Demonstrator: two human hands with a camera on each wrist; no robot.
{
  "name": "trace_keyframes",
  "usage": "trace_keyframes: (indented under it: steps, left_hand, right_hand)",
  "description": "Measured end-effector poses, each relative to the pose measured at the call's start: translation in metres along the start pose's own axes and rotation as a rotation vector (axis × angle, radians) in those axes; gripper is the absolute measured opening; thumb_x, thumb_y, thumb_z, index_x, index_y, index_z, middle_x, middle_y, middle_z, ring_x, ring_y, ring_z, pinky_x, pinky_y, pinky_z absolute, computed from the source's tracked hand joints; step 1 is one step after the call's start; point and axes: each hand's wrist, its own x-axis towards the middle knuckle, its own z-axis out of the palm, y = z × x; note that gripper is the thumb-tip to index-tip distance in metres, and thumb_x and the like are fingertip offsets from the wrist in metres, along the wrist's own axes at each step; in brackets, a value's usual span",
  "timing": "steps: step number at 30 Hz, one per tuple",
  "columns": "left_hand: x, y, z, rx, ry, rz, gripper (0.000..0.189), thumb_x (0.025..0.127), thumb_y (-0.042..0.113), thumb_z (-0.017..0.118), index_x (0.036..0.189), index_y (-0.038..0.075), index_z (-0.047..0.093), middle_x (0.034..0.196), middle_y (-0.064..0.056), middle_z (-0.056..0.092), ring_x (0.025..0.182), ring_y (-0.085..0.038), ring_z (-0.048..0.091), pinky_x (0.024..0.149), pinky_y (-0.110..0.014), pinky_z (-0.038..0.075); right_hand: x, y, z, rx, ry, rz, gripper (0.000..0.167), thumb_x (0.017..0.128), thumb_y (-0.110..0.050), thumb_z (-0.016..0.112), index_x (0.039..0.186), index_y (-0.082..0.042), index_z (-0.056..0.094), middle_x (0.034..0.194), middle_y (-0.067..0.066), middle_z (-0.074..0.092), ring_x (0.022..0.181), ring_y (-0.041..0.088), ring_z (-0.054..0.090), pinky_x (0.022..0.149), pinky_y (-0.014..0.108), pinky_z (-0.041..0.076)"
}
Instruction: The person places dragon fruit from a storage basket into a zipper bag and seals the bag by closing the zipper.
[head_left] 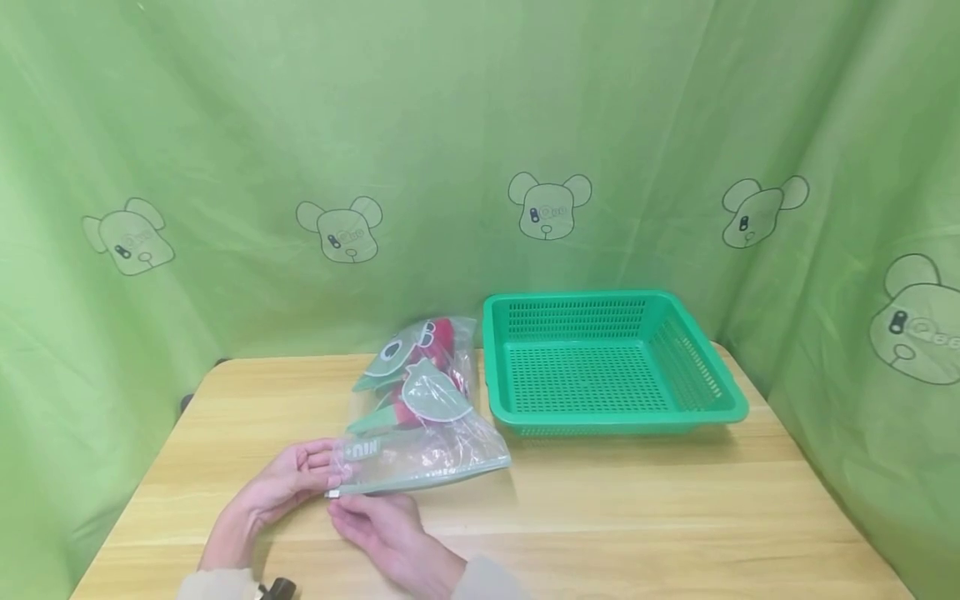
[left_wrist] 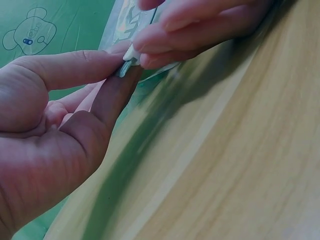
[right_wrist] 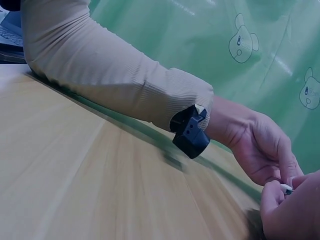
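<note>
Both of my hands are at the near left corner of the zip bag [head_left: 420,433], which lies flat on the wooden table [head_left: 637,517] just left of the green basket [head_left: 611,362]. My left hand [head_left: 288,483] pinches the bag's corner edge between thumb and forefinger, and my right hand [head_left: 378,521] has its fingertips pinched on the small white slider tab [head_left: 333,493] at that same corner; the left wrist view shows the tab [left_wrist: 131,54] squeezed between the fingers of my two hands, with a sliver of the grey-green zip strip below it. The bag is clear plastic with a pale green zip band along its near edge, and inside I can see something red with green, leaf-like shapes, so the filling looks done. As I judge it, what is in hand is the zip itself: the slider sits at the far left end of the band, and I cannot tell from these views whether the seal along the rest of the edge is already pressed closed or open. The basket beside the bag holds nothing that I can see, and the bag sits on the table, not in it. My left sleeve [right_wrist: 110,75] and the black wrist camera [right_wrist: 191,136] show in the right wrist view.
</note>
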Motion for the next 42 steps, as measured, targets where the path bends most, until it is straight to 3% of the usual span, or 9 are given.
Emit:
trace_keyframes:
  steps: [13, 23, 42]
  left_hand:
    - [-0.003, 0.001, -0.002, -0.004, -0.018, 0.004, 0.06, 0.097, -0.013, 0.053, 0.149, -0.021, 0.024, 0.134, -0.019, 0.065, 0.123, -0.028, 0.065, 0.108, -0.04, 0.047]
    - [-0.005, 0.001, -0.001, -0.012, -0.027, 0.011, 0.06, 0.097, -0.014, 0.051, 0.149, -0.022, 0.021, 0.134, -0.02, 0.064, 0.124, -0.028, 0.064, 0.107, -0.04, 0.047]
    - [-0.001, 0.001, -0.001, -0.015, -0.042, 0.005, 0.059, 0.097, -0.014, 0.052, 0.15, -0.018, 0.026, 0.134, -0.02, 0.065, 0.121, -0.028, 0.066, 0.107, -0.041, 0.047]
  right_hand:
    - [0.005, 0.007, 0.012, -0.029, 0.096, -0.06, 0.027, 0.083, 0.005, 0.076, 0.109, 0.007, 0.069, 0.097, 0.018, 0.074, 0.088, 0.024, 0.075, 0.09, 0.039, 0.059]
    - [0.009, 0.013, 0.015, -0.063, 0.139, -0.081, 0.027, 0.083, 0.003, 0.078, 0.109, 0.006, 0.069, 0.096, 0.018, 0.074, 0.086, 0.024, 0.075, 0.086, 0.039, 0.061]
    - [0.004, 0.006, 0.008, -0.081, 0.119, -0.057, 0.025, 0.085, -0.001, 0.077, 0.107, 0.006, 0.069, 0.093, 0.015, 0.075, 0.085, 0.021, 0.074, 0.088, 0.039, 0.06]
